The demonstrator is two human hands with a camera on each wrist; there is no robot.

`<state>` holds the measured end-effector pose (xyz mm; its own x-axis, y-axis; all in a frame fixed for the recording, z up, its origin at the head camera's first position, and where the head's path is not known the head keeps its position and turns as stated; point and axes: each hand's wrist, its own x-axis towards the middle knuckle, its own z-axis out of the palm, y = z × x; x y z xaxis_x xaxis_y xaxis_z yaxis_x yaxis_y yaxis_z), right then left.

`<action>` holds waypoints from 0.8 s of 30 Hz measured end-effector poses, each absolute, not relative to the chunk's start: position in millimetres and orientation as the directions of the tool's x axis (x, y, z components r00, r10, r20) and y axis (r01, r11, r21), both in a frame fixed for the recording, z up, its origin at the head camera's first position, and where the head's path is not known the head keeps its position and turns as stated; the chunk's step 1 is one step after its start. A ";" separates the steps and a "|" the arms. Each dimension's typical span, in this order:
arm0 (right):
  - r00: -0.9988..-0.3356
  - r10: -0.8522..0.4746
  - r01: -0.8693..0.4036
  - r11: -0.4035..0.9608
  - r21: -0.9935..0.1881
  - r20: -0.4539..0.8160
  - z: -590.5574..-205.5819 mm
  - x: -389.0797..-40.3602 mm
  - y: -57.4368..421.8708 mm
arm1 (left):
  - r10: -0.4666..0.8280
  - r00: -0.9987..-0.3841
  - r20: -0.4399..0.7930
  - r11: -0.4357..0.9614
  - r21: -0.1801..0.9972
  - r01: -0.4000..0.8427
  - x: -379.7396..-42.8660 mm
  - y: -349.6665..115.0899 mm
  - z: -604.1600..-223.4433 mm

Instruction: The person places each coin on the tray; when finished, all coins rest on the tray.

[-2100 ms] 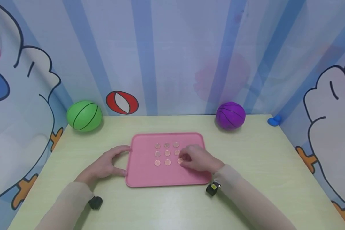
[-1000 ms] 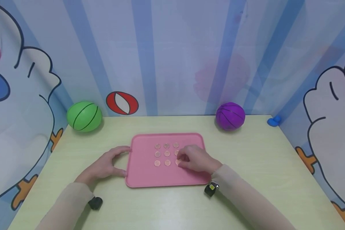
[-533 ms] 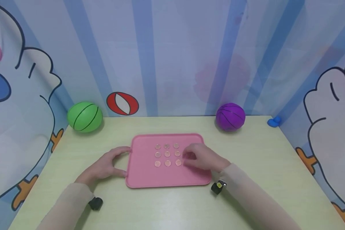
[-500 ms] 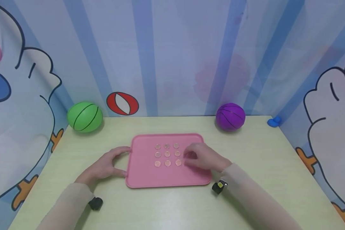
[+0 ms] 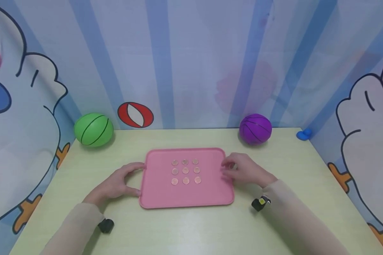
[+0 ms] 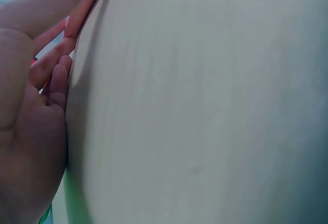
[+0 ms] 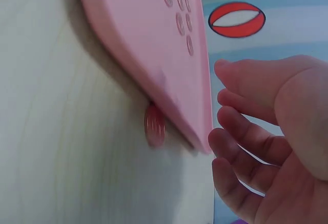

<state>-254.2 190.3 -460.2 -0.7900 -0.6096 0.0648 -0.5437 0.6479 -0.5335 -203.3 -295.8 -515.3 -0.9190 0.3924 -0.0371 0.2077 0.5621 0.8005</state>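
Several copper-coloured coins [image 5: 185,170] lie in a square grid of three rows on a pink tray [image 5: 210,194]. My left hand [image 5: 115,182] rests at the tray's left edge, thumb and fingertips spread against the rim. In the left wrist view, the fingers [image 6: 54,70] meet the rim. My right hand [image 5: 244,170] is over the tray's right edge, fingers loosely bent. The right wrist view shows its thumb and fingertips apart, with nothing between them. A reddish coin-like disc [image 7: 154,125] shows there against the table beside the tray's rim.
A green ball [image 5: 94,129] stands at the back left of the pale table [image 5: 185,230], a purple ball [image 5: 255,129] at the back right. A small blue object [image 5: 304,134] lies in the far right corner. Printed curtains [image 5: 198,63] enclose the back and sides.
My right hand nudged the lower-right coin slightly left, let go of it, and moved right to the tray's right edge. The left hand and tray stay in place.
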 end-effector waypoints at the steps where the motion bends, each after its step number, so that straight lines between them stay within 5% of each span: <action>1: -0.796 -0.602 -0.538 0.655 -0.531 0.063 -460.5 -254.2 194.1 | 0.394 -0.918 -0.035 0.561 0.801 0.211 -203.4 -295.6 -515.3; 24: -0.808 -0.589 -0.486 0.681 -0.548 -0.016 -478.6 -249.0 224.8 | 0.394 -0.919 -0.030 0.547 0.811 0.208 -200.1 -292.7 -509.2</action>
